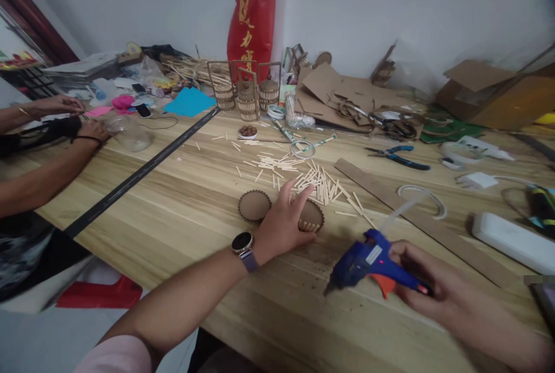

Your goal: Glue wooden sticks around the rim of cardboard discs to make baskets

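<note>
My left hand (281, 222), with a watch (242, 244) on its wrist, spreads its thumb and fingers over the left side of a small round cardboard base (313, 215) edged with short sticks. Part of that base is hidden under the hand; whether the fingertips press on it is unclear. Just left of the hand lies a second round base (255, 205) with a dark notched edge. My right hand (427, 280) grips a blue hot glue gun (362, 260) with an orange trigger, its nozzle tilted down to the left above the table. A pale glue stick (401, 211) juts from its rear.
Short wooden sticks (318, 182) lie scattered beyond the bases. A cardboard strip (416, 222), pliers (399, 157) and a white power strip (511, 240) lie rightward. Lidded stick baskets (248, 101) stand behind. A co-worker's hands (93, 127) are at the left, near a clear jar (134, 135).
</note>
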`<state>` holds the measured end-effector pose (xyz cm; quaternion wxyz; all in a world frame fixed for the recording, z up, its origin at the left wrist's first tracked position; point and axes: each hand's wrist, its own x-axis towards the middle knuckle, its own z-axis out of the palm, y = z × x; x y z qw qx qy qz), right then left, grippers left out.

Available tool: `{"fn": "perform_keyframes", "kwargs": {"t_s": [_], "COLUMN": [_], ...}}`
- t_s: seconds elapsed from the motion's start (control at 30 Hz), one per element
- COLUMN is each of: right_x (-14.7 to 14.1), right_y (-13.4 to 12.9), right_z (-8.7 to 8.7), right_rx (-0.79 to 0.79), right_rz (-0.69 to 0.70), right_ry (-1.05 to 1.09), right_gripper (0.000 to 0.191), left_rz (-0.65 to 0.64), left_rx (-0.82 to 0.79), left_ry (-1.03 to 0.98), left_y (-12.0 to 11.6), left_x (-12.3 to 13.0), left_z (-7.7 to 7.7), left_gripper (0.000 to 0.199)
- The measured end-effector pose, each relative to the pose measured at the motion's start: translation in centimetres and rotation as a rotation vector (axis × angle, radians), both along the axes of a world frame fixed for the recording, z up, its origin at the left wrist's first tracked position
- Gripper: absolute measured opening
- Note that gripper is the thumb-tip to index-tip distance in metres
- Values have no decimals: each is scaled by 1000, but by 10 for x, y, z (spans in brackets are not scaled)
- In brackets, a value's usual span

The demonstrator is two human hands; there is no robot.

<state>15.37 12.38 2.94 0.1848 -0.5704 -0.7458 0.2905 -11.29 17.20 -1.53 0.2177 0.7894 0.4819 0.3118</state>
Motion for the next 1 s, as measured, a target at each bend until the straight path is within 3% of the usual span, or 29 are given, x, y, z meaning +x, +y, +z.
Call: {"fn": "perform_keyframes", "kwargs": {"t_s": [0.2, 0.4, 0.53, 0.7, 0.83, 1.0], "right_x": [6, -6, -6, -4, -7, -14], "right_y": [3, 1, 3, 2, -1, -1], "right_z": [-21, -36, -37, -43, -44, -39], "right_rx": [-194, -374, -328, -272, -239, -125], "right_rz": [-240, -192, -139, -188, -213, -133], "right_ry": [317, 639, 528, 337, 252, 178], "right_gripper": [30, 35, 40, 52, 50, 49], "left_rz": [-1, -7, -8, -7, -9, -9], "left_rx": [14, -2, 3, 11, 11, 12], "left_ry": [7, 13, 14, 15, 31, 21], "left_y": [0, 0, 0, 0, 0, -1], "left_x": [0, 0, -1, -1, -1, 0], "left_z": [1, 1, 1, 0, 1, 2], "left_gripper": [100, 98, 97, 98, 96, 95]}}
